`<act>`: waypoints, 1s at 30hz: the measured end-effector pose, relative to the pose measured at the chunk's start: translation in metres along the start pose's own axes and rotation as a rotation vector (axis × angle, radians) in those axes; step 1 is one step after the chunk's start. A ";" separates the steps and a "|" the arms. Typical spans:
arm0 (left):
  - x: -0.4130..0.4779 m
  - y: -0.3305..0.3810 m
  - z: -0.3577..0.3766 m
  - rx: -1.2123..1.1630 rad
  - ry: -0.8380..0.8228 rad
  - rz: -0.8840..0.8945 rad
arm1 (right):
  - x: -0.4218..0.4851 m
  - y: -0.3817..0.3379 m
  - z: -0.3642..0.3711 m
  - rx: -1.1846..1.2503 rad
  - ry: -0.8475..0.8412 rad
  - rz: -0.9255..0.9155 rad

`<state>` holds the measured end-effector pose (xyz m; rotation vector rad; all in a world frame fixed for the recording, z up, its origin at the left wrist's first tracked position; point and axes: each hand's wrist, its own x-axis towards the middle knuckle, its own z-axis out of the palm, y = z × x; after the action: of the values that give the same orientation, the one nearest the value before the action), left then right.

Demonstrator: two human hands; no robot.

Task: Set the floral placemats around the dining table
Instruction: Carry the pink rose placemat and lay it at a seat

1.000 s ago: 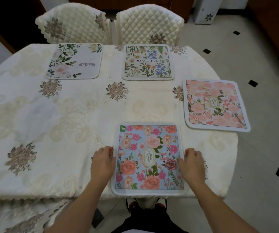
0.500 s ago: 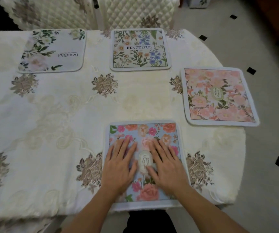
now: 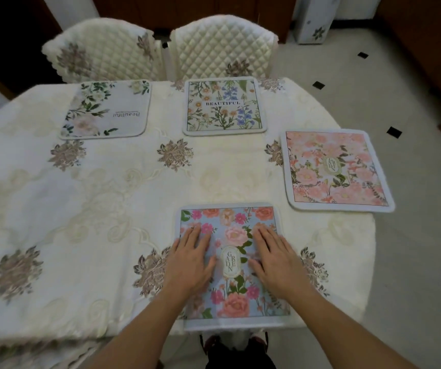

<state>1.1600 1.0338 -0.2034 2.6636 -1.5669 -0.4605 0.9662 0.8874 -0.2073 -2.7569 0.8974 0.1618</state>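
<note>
Cream cloth covers the bench, which carries four mats: a blue mat at the near edge, a pink mat at the right, and a white mat and a green mat at the far side, before two chairs. Left hand and right hand lie flat on the blue mat, fingers straight.

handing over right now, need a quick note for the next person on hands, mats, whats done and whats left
Left hand: open, flat on the blue placemat. Right hand: open, flat on the same mat.
Mats: the blue one lies at the near edge of the table. The pink placemat is at the right edge, and its outer corner seems to hang over. The wildflower placemat and the white placemat are on the far side, by the two chairs.
Done: four mats laid.
Left: lift the hands off, and perhaps pull the pink one inward. No spare mats are in view.
</note>
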 end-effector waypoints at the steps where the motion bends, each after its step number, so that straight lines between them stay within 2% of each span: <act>1: 0.001 0.004 -0.011 0.035 0.018 0.008 | 0.002 -0.004 -0.011 -0.008 0.012 0.000; 4: 0.005 0.016 -0.046 0.101 0.101 0.051 | 0.016 -0.014 -0.052 -0.023 0.072 -0.018; 11: 0.015 0.037 -0.136 0.092 0.354 0.118 | 0.043 -0.031 -0.147 -0.077 0.258 -0.059; 16: 0.021 0.046 -0.170 0.112 0.456 0.175 | 0.044 -0.026 -0.187 -0.138 0.363 -0.056; 24: 0.044 0.095 -0.177 0.077 0.457 0.429 | -0.006 0.004 -0.190 -0.123 0.497 0.184; 30: 0.042 0.162 -0.151 0.025 0.390 0.619 | -0.088 0.049 -0.162 -0.145 0.467 0.486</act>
<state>1.0798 0.8974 -0.0428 1.9459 -2.1016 0.0971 0.8713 0.8576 -0.0447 -2.6910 1.7285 -0.3654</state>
